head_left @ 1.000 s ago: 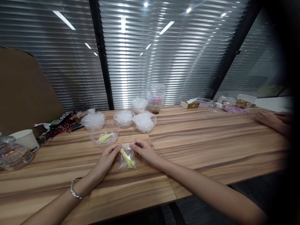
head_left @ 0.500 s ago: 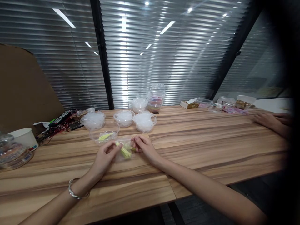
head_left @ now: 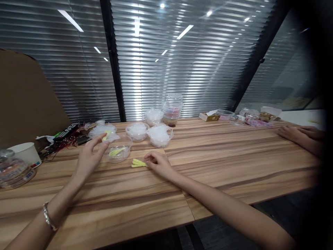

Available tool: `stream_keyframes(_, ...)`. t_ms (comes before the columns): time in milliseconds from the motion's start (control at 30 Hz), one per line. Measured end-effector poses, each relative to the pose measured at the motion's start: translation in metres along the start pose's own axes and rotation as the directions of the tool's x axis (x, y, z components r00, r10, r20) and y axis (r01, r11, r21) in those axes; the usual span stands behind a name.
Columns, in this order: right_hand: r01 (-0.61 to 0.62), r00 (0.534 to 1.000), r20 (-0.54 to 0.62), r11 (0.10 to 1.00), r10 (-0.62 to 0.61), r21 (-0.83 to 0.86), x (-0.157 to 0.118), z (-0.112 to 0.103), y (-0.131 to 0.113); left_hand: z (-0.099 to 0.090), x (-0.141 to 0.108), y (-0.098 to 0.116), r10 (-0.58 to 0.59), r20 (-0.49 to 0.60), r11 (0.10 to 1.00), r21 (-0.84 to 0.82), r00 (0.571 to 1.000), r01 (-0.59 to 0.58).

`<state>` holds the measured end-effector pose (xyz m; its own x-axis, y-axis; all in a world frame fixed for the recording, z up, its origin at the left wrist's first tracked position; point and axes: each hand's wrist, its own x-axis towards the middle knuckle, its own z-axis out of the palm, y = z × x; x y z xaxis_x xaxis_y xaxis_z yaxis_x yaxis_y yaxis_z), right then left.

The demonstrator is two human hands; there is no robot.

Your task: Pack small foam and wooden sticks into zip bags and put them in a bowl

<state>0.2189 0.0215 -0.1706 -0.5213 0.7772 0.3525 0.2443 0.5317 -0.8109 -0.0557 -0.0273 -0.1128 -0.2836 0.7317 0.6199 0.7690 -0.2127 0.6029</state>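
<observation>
My right hand [head_left: 158, 163] is closed in a pinch on one end of a bundle of yellow strips [head_left: 138, 163], low over the wooden table. Up and to the left, my left hand [head_left: 92, 152] has its fingertips on a clear plastic bag [head_left: 113, 136] with something yellow showing at it. This bag overlaps a bowl heaped with clear bags [head_left: 97, 131], so the border between them is hard to make out. Between my hands stands a clear round plastic bowl [head_left: 125, 152] with a yellow strip bundle [head_left: 117, 151] inside.
Two bowls of white plastic bags [head_left: 137, 131] [head_left: 160, 135] stand behind, near a stack of clear tubs [head_left: 173, 109]. At left are a white paper tub [head_left: 26, 154] and tangled wires [head_left: 62, 142]. Another person's hands [head_left: 293, 133] rest on the table [head_left: 221, 156] at right.
My left hand has moved left and away from me, taking the clear bag off the spot between my hands. My right hand stays nearly in place with the yellow bundle, now outside the bag.
</observation>
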Motion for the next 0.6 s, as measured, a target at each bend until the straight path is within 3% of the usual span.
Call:
stream_keyframes(133, 0.115, 0.992, 0.090, 0.939, -0.091, -0.323, -0.009, 0.000, -0.007, 0.005, 0.001, -0.007, 0.092, 0.127, 0.994, 0.039, 0.988, -0.098)
stream_keyframes(300, 0.137, 0.989, 0.105, 0.884, -0.100, -0.447, -0.011, 0.002, -0.006, 0.012, 0.002, -0.016, 0.133, 0.197, 0.985, 0.086, 0.971, -0.152)
stream_keyframes(367, 0.129, 0.991, 0.097, 0.877, -0.095, -0.463, -0.010, 0.002, -0.004, 0.013, 0.002, -0.020, 0.113, 0.151, 0.977, 0.162, 0.982, -0.137)
stream_keyframes(500, 0.132, 0.991, 0.088, 0.874, -0.102, -0.467, -0.009, 0.003, -0.001, 0.012, -0.002, -0.015, 0.068, -0.065, 0.952, 0.301, 0.996, -0.045)
stream_keyframes(600, 0.136, 0.991, 0.075, 0.878, -0.114, -0.459, -0.009, 0.002, -0.002, 0.010, -0.006, -0.006, 0.104, -0.090, 0.949, 0.306, 0.991, -0.072)
